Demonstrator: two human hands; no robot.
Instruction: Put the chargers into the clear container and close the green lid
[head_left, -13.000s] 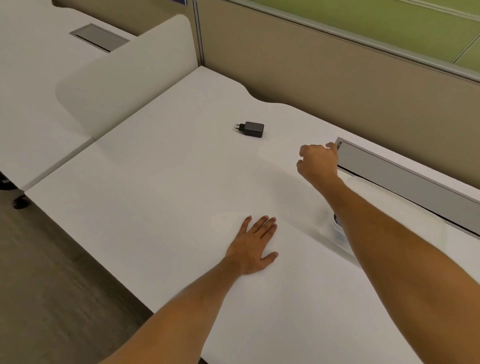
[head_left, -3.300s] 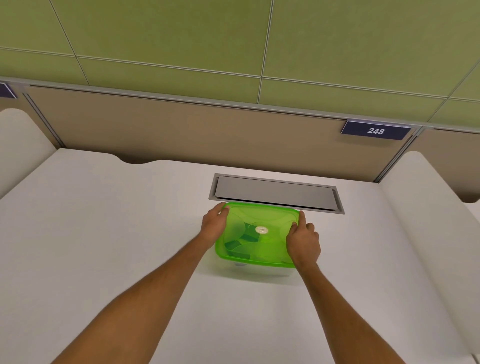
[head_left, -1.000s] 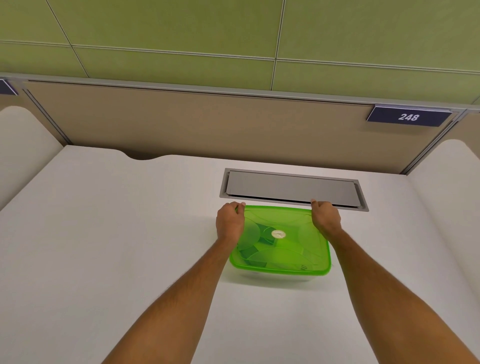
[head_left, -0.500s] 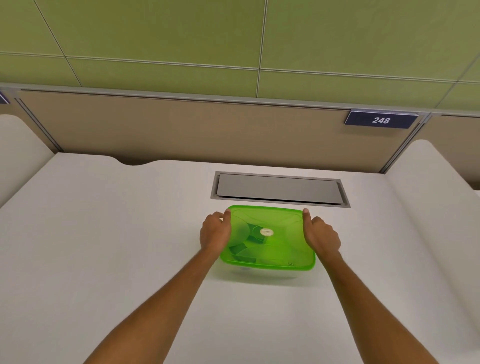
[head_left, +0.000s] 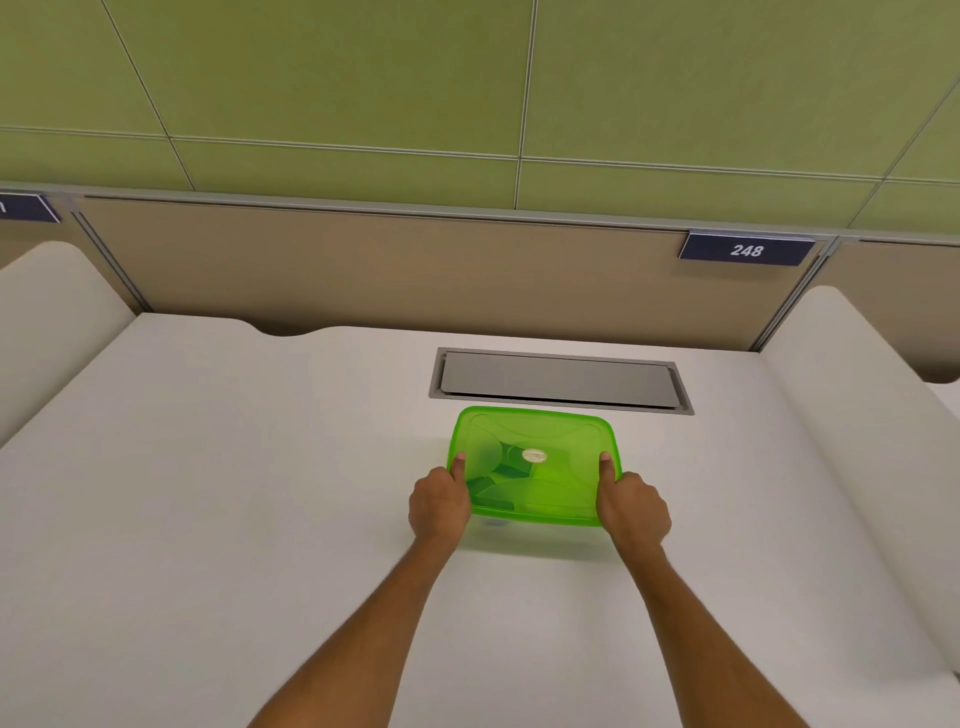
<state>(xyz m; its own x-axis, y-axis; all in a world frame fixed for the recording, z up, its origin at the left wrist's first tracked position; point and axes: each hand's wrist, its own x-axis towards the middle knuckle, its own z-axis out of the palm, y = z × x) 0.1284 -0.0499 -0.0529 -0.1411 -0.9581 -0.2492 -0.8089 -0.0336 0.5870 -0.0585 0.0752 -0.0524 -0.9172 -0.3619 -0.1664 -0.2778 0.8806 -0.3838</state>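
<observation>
Both hands have slid from the lid's far corners to its near corners. On the white desk (head_left: 218, 519) filling the lower frame, the left hand (head_left: 439, 506) and right hand (head_left: 634, 512) clamp the green lid (head_left: 535, 462) at center, thumbs pressed flat on top, fingers curled under the edges. Translucent, the lid sits on the clear container (head_left: 493, 521), dark chargers (head_left: 511, 470) dimly visible beneath, just below the grey cable hatch (head_left: 558, 380). A "248" plate (head_left: 746, 250) hangs upper right.
</observation>
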